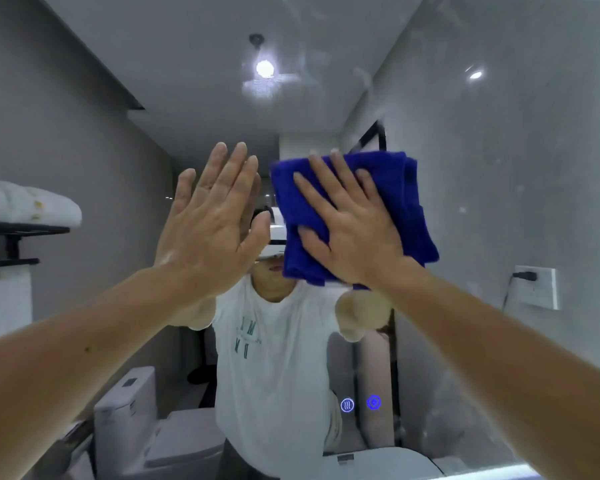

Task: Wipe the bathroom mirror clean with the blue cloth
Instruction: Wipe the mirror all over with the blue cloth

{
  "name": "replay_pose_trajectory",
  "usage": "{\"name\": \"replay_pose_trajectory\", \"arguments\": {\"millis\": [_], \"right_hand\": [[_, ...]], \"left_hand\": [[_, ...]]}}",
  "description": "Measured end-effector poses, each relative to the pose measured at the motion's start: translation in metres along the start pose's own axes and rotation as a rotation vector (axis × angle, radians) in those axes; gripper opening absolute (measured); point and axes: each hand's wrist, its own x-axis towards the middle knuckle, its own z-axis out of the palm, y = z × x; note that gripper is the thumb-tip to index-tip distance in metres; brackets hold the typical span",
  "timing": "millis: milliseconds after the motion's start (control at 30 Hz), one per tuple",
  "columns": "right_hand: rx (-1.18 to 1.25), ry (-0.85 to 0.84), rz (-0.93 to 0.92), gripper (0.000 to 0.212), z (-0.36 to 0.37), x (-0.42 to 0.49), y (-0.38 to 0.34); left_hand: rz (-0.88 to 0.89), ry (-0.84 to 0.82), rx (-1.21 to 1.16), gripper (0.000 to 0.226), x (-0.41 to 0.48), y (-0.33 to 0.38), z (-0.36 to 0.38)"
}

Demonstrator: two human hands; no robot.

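Note:
The bathroom mirror (499,168) fills almost the whole view, with faint smears and specks on its upper and right parts. A folded blue cloth (399,188) lies flat against the glass at centre right. My right hand (354,230) presses on the cloth with its fingers spread. My left hand (212,223) is raised just left of the cloth, palm towards the glass, fingers straight and together, holding nothing. Whether it touches the mirror I cannot tell.
Two lit blue touch icons (360,404) sit low on the mirror. The reflection shows a person in a white T-shirt, a toilet (136,420), a shelf with folded white towels (25,206), a ceiling lamp (264,68) and a wall socket (534,287).

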Motion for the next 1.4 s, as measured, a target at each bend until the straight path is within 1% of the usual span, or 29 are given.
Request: {"name": "replay_pose_trajectory", "arguments": {"millis": [67, 133, 200, 267, 367, 433, 500, 533, 600, 733, 833, 933, 1100, 1267, 1333, 1400], "right_hand": [[-0.006, -0.029, 0.116, 0.067, -0.011, 0.055, 0.021], [-0.028, -0.052, 0.201, 0.067, -0.016, 0.089, 0.033], [-0.029, -0.039, 0.262, 0.067, -0.015, 0.096, 0.029], [0.006, -0.015, 0.285, 0.071, -0.012, 0.080, 0.012], [0.055, -0.028, 0.177, 0.075, -0.005, 0.026, -0.019], [0.064, -0.058, 0.084, 0.072, 0.000, -0.015, -0.035], [0.051, -0.094, 0.016, 0.068, 0.004, -0.032, -0.036], [0.051, -0.101, -0.009, 0.066, 0.004, -0.027, -0.032], [0.046, -0.096, -0.017, 0.064, -0.002, 0.006, -0.021], [0.019, -0.048, 0.081, 0.065, -0.014, 0.109, 0.013], [-0.007, -0.012, 0.094, 0.064, -0.020, 0.163, 0.034], [-0.008, -0.006, 0.092, 0.064, -0.024, 0.202, 0.053], [0.020, -0.039, 0.151, 0.063, -0.040, 0.262, 0.072], [0.086, -0.073, 0.258, 0.058, -0.061, 0.322, 0.077], [0.087, -0.037, 0.305, 0.060, -0.058, 0.331, 0.069], [0.072, -0.018, 0.291, 0.066, -0.050, 0.324, 0.062]], "left_hand": [[-0.025, 0.015, -0.022, 0.067, 0.012, 0.000, -0.005], [-0.064, 0.020, -0.042, 0.068, 0.021, -0.002, -0.012], [-0.084, 0.008, -0.051, 0.069, 0.027, -0.003, -0.018], [-0.088, -0.004, -0.056, 0.070, 0.029, -0.003, -0.023], [-0.066, -0.001, -0.048, 0.071, 0.030, 0.000, -0.027], [-0.054, 0.005, -0.044, 0.070, 0.030, 0.001, -0.027], [-0.038, 0.008, -0.038, 0.070, 0.032, -0.001, -0.025], [-0.023, 0.008, -0.024, 0.069, 0.034, -0.004, -0.024], [0.005, 0.018, 0.007, 0.070, 0.044, -0.009, -0.022], [-0.018, 0.051, 0.006, 0.070, 0.072, -0.018, -0.026], [-0.006, 0.035, 0.056, 0.072, 0.094, -0.029, -0.032], [-0.006, 0.044, 0.088, 0.072, 0.113, -0.040, -0.043], [-0.002, 0.064, 0.098, 0.074, 0.137, -0.055, -0.061], [-0.001, 0.058, 0.138, 0.077, 0.145, -0.070, -0.078], [-0.002, 0.071, 0.144, 0.077, 0.146, -0.076, -0.085], [-0.003, 0.068, 0.150, 0.078, 0.144, -0.080, -0.090]]}}
